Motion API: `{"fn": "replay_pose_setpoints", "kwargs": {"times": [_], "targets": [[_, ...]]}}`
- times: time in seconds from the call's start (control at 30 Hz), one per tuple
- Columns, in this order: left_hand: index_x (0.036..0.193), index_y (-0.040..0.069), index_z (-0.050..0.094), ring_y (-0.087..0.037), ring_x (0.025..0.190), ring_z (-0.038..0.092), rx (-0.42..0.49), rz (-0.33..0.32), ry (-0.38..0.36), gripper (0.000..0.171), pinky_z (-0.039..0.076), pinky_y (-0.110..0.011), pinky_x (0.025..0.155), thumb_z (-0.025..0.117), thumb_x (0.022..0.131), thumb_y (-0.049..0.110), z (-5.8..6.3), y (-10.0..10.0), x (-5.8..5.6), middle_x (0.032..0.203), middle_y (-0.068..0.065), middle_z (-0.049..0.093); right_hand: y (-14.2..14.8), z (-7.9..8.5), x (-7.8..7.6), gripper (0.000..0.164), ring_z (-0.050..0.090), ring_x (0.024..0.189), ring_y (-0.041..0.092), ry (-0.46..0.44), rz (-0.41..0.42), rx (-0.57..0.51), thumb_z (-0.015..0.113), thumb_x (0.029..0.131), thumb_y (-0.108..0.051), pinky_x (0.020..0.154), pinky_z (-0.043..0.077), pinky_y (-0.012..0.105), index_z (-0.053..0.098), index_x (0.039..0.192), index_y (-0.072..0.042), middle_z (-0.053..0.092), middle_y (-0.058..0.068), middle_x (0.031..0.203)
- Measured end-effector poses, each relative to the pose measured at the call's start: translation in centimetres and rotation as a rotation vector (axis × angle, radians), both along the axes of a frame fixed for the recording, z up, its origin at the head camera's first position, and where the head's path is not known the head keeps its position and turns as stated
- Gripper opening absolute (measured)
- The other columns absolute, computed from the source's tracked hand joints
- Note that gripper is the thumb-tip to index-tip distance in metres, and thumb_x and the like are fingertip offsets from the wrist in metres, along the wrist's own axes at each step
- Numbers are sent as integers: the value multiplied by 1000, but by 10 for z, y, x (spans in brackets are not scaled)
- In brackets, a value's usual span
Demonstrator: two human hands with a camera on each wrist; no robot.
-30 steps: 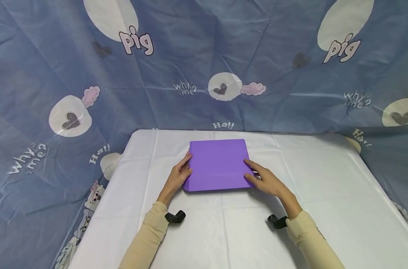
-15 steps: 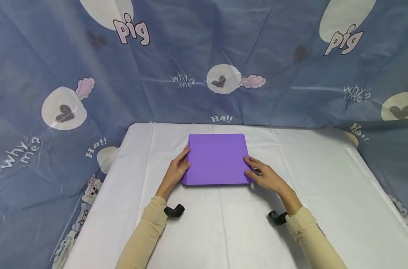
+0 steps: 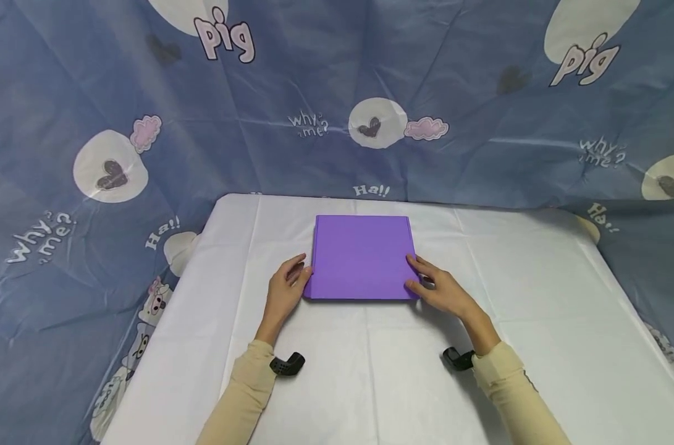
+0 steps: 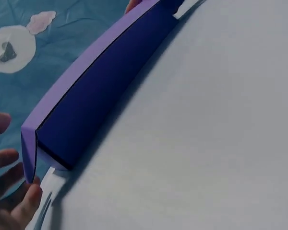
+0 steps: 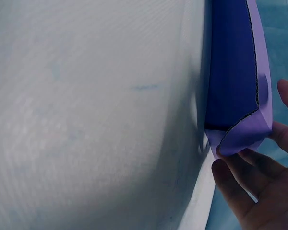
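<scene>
A flat purple cardboard box lies on the white-covered table, top face up. Its shaded front side shows in the left wrist view, with a small flap at the near corner. My left hand is at the box's left edge, thumb by the front left corner, fingers loosely bent and apart from the side. My right hand holds the right edge, with thumb and a finger at the top rim. In the right wrist view its fingertips touch a folded corner flap.
White cloth covers the table around the box. A blue printed curtain hangs behind and along the sides. A black wrist camera is strapped to the left sleeve, another camera to the right.
My left hand has come away from the box's left side, its fingers moving back towards me. The right hand keeps its place at the right edge. The head view has shifted slightly.
</scene>
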State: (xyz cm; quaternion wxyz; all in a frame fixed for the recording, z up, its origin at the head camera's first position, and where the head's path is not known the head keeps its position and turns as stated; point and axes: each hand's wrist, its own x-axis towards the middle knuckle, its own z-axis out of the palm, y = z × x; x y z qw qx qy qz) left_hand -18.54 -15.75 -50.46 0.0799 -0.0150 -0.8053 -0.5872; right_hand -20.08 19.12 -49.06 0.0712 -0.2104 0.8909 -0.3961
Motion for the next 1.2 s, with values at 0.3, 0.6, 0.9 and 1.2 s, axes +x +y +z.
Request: {"fn": "replay_pose_setpoints", "kwargs": {"times": [0.3, 0.6, 0.9, 1.2], "targets": [[115, 11, 58, -17, 100, 59, -206, 158, 41, 44, 52, -25, 89, 63, 80, 38, -15, 9, 36, 111, -3, 59, -2, 0, 1, 63, 45, 120, 33, 20, 10, -4, 53, 87, -38, 99, 42, 43, 27, 139, -15, 21, 13, 147], [113, 7, 60, -16, 91, 63, -208, 183, 102, 46, 54, -24, 82, 70, 75, 32, -14, 26, 38, 99, -6, 64, -2, 2, 2, 66, 30, 130, 31, 58, -4, 69, 54, 85, -42, 107, 30, 48, 27, 140, -16, 22, 11, 147], [112, 11, 62, -17, 87, 66, -222, 227, -10, 48, 56, -24, 77, 70, 73, 38, -7, 31, 43, 101, -8, 67, -5, 4, 5, 74, 31, 130, 31, 8, 9, 64, 57, 83, -42, 105, 36, 43, 21, 141, -14, 16, 15, 147], [110, 11, 63, -17, 80, 67, -249, 229, -75, 50, 57, -25, 70, 69, 72, 43, 1, 33, 49, 90, -10, 69, -9, 6, 8, 75, 21, 134, 30, 27, -2, 82, 56, 83, -44, 111, 24, 47, 20, 142, -13, 15, 13, 148]]}}
